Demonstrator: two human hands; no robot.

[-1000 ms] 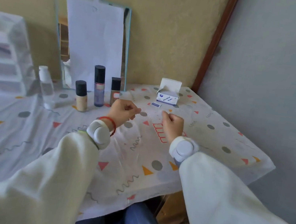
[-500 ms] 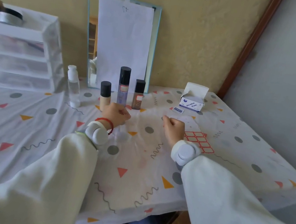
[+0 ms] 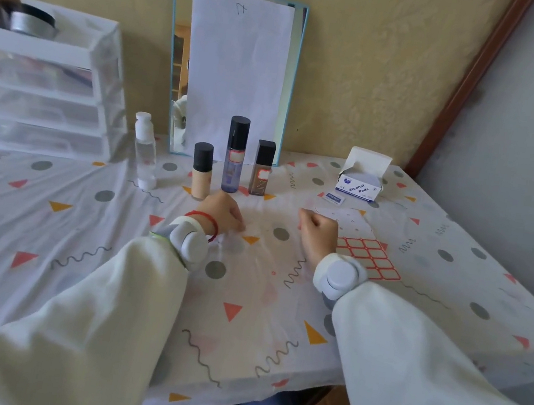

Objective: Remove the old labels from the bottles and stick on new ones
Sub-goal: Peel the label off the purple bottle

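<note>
Three bottles stand in front of the mirror: a beige bottle (image 3: 200, 177) with a black cap, a tall purple bottle (image 3: 233, 162) and a brown square bottle (image 3: 261, 175). The purple and brown ones carry red-bordered labels. A clear bottle (image 3: 144, 149) with a white cap stands to their left. My left hand (image 3: 222, 211) rests on the table just in front of the beige bottle, fingers loosely curled, holding nothing. My right hand (image 3: 318, 232) is curled, thumb and forefinger pinched on what looks like a small label. The label sheet (image 3: 368, 257) lies flat beside my right wrist.
An open box of alcohol pads (image 3: 360, 181) and one loose pad packet (image 3: 335, 198) sit at the back right. A mirror (image 3: 233, 72) covered with paper leans on the wall. A clear drawer unit (image 3: 41, 82) stands at the back left. The table edge (image 3: 529, 359) runs close on the right.
Both hands held the label sheet up a second ago. The sheet now lies on the table, my left hand has let go and dropped to the cloth, and my view has swung left.
</note>
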